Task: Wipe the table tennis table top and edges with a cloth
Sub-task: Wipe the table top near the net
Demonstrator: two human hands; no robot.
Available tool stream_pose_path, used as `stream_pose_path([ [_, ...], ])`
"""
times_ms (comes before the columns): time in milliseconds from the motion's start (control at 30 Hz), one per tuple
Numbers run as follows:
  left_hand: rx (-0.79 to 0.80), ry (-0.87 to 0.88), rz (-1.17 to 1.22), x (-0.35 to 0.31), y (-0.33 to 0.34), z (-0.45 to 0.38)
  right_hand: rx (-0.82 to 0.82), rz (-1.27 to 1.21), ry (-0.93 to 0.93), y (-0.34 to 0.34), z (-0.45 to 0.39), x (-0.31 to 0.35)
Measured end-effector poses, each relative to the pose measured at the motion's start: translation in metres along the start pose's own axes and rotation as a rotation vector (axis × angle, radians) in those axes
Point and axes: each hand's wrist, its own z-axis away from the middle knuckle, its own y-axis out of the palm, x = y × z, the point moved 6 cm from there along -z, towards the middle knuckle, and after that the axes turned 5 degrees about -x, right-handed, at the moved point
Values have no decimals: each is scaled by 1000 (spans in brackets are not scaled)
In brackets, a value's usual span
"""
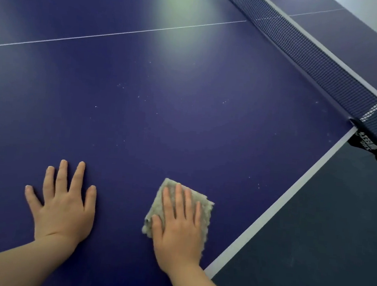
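Note:
The blue table tennis table top [163, 108] fills most of the view, dotted with small pale specks. A folded grey-beige cloth [204, 207] lies flat on it near the white right edge line [275, 209]. My right hand [179, 228] presses flat on the cloth with straight fingers. My left hand [63, 202] rests flat on the bare blue surface to the left of the cloth, fingers spread.
The dark net [304, 55] runs diagonally across the upper right, ending at a clamp post [374, 141] on the table's side. A thin white centre line [124, 33] crosses the top. Dark floor [334, 235] lies beyond the right edge.

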Motion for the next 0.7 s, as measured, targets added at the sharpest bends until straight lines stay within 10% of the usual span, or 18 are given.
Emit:
stream_pose_path([
  [167,-6,-9,-12,7,4,1,142,-79,-279,0,-77,5],
  [433,10,-23,-1,12,15,-4,-39,79,668,-23,-12,-171],
  [700,49,-3,-14,-4,3,2,-13,-19,-30,6,-7,30],
])
